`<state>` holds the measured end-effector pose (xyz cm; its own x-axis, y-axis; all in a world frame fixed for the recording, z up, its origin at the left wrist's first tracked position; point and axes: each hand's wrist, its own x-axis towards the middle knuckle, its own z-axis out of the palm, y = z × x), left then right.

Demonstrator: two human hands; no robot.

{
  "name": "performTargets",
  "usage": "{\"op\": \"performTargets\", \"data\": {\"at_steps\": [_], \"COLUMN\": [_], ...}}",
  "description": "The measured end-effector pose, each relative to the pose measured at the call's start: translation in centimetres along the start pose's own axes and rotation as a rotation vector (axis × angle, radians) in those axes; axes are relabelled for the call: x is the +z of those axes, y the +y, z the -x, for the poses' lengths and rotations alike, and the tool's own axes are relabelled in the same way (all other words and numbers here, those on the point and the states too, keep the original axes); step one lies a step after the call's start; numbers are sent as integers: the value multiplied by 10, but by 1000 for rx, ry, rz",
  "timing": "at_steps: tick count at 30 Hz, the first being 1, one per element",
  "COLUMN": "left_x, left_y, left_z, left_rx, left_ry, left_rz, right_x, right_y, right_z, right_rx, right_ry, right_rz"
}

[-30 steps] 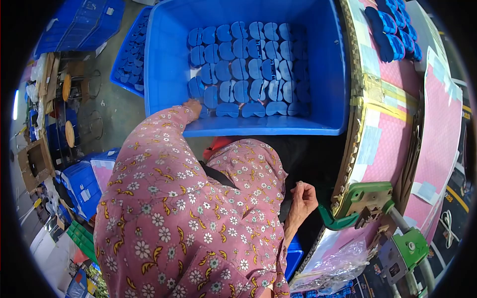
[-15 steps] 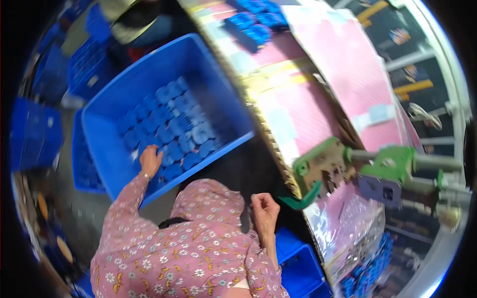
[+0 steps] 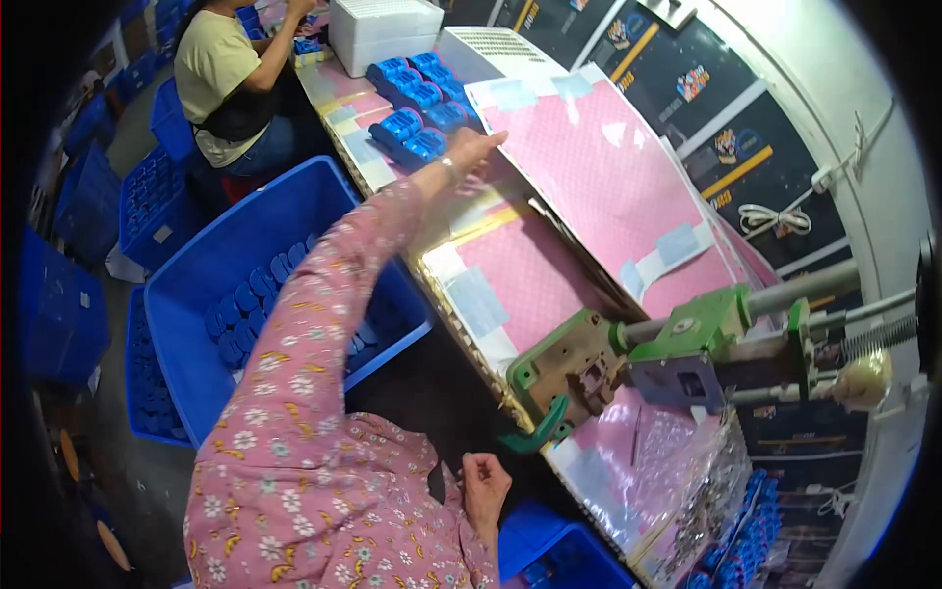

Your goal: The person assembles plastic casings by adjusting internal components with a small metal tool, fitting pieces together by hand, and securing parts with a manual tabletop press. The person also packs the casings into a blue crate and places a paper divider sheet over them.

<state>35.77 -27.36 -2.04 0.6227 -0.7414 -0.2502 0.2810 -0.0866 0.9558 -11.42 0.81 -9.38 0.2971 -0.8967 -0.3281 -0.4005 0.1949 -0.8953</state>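
The left hand (image 3: pixel 473 155) was stretched out over the bench (image 3: pixel 510 260), on the far side of the green press (image 3: pixel 589 368), in front of the blue pieces (image 3: pixel 424 98) and near the edge of the pink board (image 3: pixel 599 177). Its fingers looked loosely open, though the lower ones were blurred. The right hand (image 3: pixel 485 483) hung off the bench, to the near left of the press, its fingers curled in loosely; I couldn't tell whether it gripped anything.

Blue pieces sat grouped on the bench well beyond the press, and more lay in rows in the big tub (image 3: pixel 211 265), out to the left of the press, partly hidden by the floral sleeve (image 3: pixel 314 314). Clear plastic (image 3: pixel 677 471) was spread just on the near side of the press, with the near pile (image 3: pixel 746 530) of blue pieces beside it. A co-worker (image 3: pixel 231 88) in a yellow top sat far beyond the press.
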Motion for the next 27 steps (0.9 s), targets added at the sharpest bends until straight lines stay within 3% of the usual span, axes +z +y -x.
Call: {"op": "performTargets", "data": {"at_steps": [1, 5, 6, 7, 9, 12, 14, 15, 18, 19, 23, 24, 27], "left_x": [5, 39, 45, 50, 56, 23, -18, -37, -115, -154, -237, -268, -310], "left_y": [-17, -8, -7, 4, 37, 57, 48, 48, -5, -35, -125, -167, -248], "left_z": [-63, -81, -96, -83, -37, 36, 79, 125, 207, 226, 348, 374, 421], "left_rx": [120, 181, 151, 140, 302, 559, 747, 524, 479, 334, 175, 29, -156], "left_ry": [19, 15, -71, -55, 7, -56, 190, 152, 277, 432, 846, 886, 1118], "left_rz": [-31, 270, 349, 356, 109, 71, -147, 4, 290, 275, 228, 234, 326], "right_x": [-1, -7, -8, -8, -6, -5, -2, -1, 0, -1, -1, -1, 0], "right_y": [-1, -9, -9, -8, 0, 11, 5, 3, 8, 11, 18, 11, 20], "right_z": [-1, -3, -7, -9, -9, -13, -15, -16, -15, -16, -16, -14, -19], "right_rx": [-3, 101, 95, 93, 73, 16, -3, -7, 0, -1, 4, 15, -59], "right_ry": [10, 24, 16, 8, -12, -49, -66, -68, -92, -102, -181, -204, -248], "right_rz": [-9, -29, -40, -52, -64, -66, -84, -93, -88, -76, -109, -92, -58]}}
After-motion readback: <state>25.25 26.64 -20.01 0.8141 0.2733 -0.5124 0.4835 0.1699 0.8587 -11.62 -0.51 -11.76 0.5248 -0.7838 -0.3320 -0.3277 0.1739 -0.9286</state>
